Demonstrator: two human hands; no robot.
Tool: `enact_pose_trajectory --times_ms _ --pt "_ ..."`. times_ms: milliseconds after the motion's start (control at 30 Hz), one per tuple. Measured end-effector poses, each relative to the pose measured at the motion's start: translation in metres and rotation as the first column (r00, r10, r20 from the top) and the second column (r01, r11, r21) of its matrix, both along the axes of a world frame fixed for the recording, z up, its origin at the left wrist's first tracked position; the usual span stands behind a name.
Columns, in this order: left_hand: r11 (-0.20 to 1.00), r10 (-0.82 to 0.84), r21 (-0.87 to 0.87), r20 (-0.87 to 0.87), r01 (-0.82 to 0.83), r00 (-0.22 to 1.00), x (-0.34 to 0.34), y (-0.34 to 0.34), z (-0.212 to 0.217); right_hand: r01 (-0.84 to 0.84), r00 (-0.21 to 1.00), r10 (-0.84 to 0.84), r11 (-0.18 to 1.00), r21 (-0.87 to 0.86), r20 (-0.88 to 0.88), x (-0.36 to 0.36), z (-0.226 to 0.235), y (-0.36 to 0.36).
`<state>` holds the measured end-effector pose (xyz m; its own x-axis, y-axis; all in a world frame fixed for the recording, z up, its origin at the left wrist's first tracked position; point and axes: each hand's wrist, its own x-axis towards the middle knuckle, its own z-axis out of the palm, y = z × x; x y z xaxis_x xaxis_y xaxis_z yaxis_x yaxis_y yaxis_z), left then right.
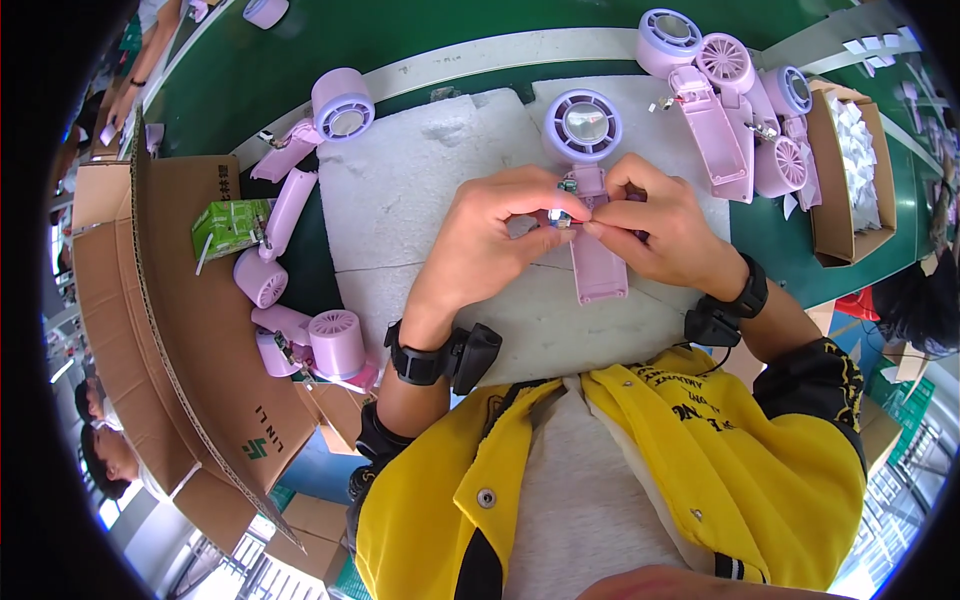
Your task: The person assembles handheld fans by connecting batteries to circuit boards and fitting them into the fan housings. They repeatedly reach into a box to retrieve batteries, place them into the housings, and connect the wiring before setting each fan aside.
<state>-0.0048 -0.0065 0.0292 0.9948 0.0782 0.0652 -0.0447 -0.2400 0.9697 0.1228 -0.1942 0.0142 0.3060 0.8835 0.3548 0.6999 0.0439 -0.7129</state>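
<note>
Over the pale foam sheet (pixel 420 150) on the green bench (pixel 450 30), the left hand (pixel 500 225) has its fingers clamped on a small electronic part (pixel 560 217) just above the hollow handle (pixel 600 272) of a pink fan, whose round head (pixel 584 125) points away from the person. Beside it, the right hand (pixel 665 220) has thumb and fingers pinched together, apparently on a thin red wire (pixel 577 222). Too hard a tug there could tear the wire loose, and a slipping left thumb could drop the part into the handle.
</note>
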Motion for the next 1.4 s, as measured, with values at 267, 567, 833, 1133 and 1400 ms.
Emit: enact_pose_trajectory --times_ms 267,567,833,1133,1400 --pt "0.948 0.064 -0.296 -0.172 -0.113 0.983 -0.002 -0.008 0.007 -0.047 0.995 0.045 0.999 0.020 0.086 0.002 0.003 -0.001" --pt "0.986 0.070 -0.148 -0.066 -0.080 0.995 0.000 -0.007 0.002 0.117 0.993 -0.116 0.992 0.044 -0.026 -0.006 0.005 0.007" --pt "0.988 0.104 -0.109 -0.057 -0.110 0.993 0.000 -0.011 0.004 0.094 0.995 -0.096 0.993 0.069 0.023 -0.006 0.007 0.007" --pt "0.985 0.086 -0.141 -0.110 -0.102 0.990 -0.001 -0.011 0.003 0.092 0.995 -0.093 0.995 0.040 0.031 -0.004 0.006 0.004" --pt "0.977 0.160 -0.129 -0.102 -0.172 0.982 -0.001 -0.011 0.000 0.128 0.991 -0.132 0.987 0.095 0.029 -0.005 0.007 0.007"
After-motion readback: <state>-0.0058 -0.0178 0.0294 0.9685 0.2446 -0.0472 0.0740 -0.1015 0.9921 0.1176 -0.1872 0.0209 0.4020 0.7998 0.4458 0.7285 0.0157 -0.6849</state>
